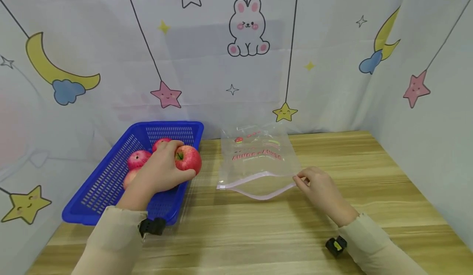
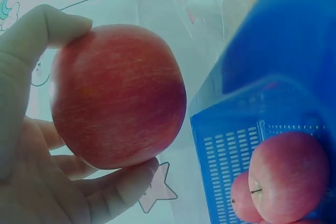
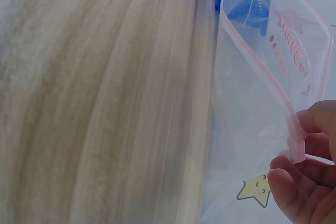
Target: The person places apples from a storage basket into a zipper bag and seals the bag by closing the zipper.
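Observation:
My left hand grips a red apple above the right side of a blue plastic basket. In the left wrist view, thumb and fingers curl round the held apple. More apples lie inside the basket, partly hidden behind my hand and forearm. A clear zip bag with red print lies on the table, its pink-edged mouth gaping toward me. My right hand pinches the right corner of that mouth. In the right wrist view, fingertips hold the end of the pink zip strip.
The wood-grain table runs up to a white curtain printed with rabbits, stars and moons. The basket stands at the table's left, close to the curtain. A black wrist camera shows beside the right sleeve.

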`<state>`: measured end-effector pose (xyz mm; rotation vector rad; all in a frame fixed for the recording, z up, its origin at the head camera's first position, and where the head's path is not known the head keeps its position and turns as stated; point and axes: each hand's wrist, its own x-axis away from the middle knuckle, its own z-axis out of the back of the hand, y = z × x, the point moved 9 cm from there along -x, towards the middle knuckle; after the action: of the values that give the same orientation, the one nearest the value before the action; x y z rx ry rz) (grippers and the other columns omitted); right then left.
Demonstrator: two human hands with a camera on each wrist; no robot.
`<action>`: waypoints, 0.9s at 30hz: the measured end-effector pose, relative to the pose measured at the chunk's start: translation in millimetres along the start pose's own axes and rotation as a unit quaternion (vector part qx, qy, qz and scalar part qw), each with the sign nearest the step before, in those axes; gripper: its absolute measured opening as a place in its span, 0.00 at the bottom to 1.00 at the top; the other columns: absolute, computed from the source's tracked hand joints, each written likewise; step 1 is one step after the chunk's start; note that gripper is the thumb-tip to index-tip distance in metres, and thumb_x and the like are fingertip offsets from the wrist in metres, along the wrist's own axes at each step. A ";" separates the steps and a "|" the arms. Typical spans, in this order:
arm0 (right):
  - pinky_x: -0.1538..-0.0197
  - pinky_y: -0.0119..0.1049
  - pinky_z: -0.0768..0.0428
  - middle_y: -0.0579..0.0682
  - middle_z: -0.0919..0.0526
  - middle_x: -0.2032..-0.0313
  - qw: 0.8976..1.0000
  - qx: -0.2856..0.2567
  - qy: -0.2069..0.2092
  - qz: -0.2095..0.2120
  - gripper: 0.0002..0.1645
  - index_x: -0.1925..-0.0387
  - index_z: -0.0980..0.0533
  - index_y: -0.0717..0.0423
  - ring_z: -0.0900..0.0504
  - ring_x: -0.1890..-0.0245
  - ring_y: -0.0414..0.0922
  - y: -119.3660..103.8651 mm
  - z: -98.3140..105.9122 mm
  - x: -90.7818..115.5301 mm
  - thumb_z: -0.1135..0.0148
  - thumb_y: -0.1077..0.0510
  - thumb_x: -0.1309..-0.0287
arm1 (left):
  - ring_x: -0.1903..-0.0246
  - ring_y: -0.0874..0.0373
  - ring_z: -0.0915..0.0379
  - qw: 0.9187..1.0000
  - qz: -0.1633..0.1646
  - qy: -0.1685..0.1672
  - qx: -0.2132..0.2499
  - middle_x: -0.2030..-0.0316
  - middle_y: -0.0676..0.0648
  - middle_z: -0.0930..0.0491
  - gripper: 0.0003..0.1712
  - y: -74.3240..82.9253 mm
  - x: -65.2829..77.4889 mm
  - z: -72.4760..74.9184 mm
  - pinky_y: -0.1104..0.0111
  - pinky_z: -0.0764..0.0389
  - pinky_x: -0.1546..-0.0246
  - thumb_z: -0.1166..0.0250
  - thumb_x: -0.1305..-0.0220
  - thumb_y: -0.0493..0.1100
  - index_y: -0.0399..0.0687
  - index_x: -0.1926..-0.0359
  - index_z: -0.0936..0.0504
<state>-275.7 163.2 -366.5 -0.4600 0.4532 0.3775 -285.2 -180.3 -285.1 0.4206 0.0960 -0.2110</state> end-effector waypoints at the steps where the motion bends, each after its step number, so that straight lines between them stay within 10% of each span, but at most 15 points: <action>1: 0.70 0.36 0.20 0.54 0.16 0.69 1.000 -0.001 0.002 0.001 0.07 0.71 0.18 0.60 0.20 0.73 0.42 -0.6 0.5 -0.2 0.36 0.59 0.45 | 0.52 0.43 0.30 1.000 0.001 0.002 0.001 0.47 0.35 0.32 0.41 0.7 0.9 -0.1 0.47 0.23 0.53 0.34 0.53 0.51 0.36 0.40 0.35; 27: 0.69 0.38 0.20 0.54 0.16 0.70 1.000 -0.003 0.001 -0.009 0.11 0.69 0.18 0.62 0.20 0.73 0.44 -1.9 0.0 -3.0 0.37 0.56 0.43 | 0.49 0.44 0.28 0.998 0.007 0.046 0.038 0.43 0.39 0.30 0.47 15.4 14.2 -16.4 0.46 0.25 0.50 0.31 0.55 0.53 0.39 0.36 0.38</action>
<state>-277.3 160.9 -364.3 -0.4690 0.4501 0.3616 -268.8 -162.4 -295.8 0.5058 0.1758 -0.1828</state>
